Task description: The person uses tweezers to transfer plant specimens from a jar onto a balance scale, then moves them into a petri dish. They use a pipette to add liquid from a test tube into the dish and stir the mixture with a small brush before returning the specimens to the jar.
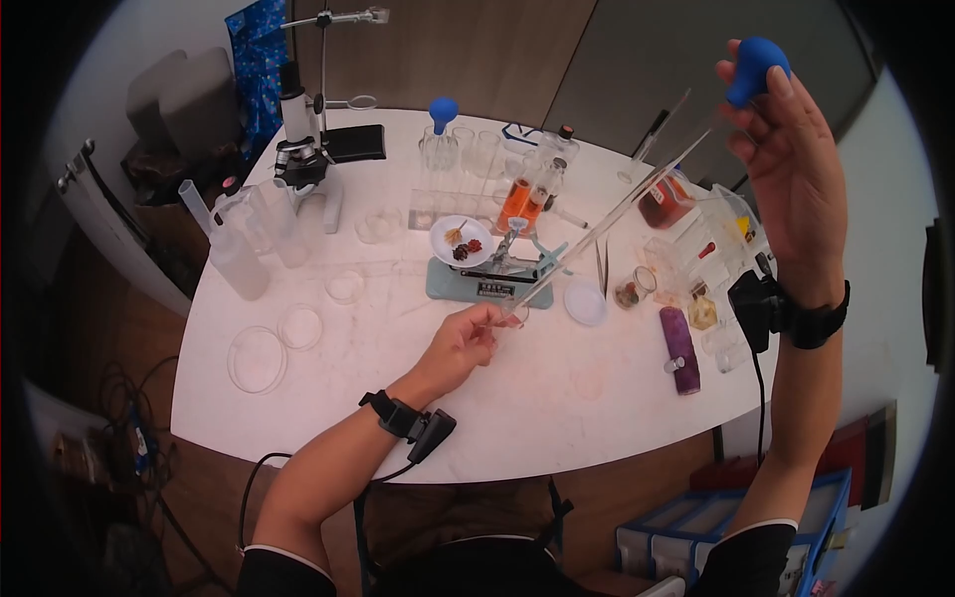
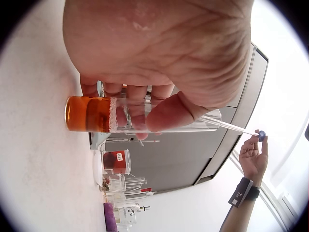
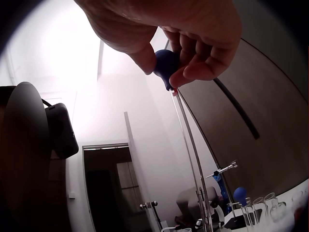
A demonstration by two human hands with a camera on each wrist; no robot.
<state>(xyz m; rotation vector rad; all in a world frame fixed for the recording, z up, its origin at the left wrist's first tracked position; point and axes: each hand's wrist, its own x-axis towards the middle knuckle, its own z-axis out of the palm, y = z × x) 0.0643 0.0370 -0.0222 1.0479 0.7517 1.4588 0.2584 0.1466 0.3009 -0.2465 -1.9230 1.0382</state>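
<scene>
My left hand [image 1: 458, 343] grips a clear flat-bottomed glass tube [image 2: 200, 124] upright, low over the table. Orange liquid [image 2: 89, 116] with a frothy top fills its lower part. High at the right, my right hand [image 1: 801, 169] pinches a blue rubber bulb [image 1: 758, 68] between thumb and fingers. From that bulb a long glass pipette [image 1: 607, 221] slants down to the left. Its lower end enters the mouth of the tube; in the left wrist view my thumb hides part of the glass there.
Behind the left hand stands a balance [image 1: 487, 284] bearing a white dish [image 1: 450, 231] of dried bits. Tubes of orange liquid [image 1: 517, 204] are beyond it. A microscope [image 1: 298, 149] and wash bottle [image 1: 237, 264] stand left; glass dishes [image 1: 257, 360] lie nearer. A purple block [image 1: 679, 348] lies right.
</scene>
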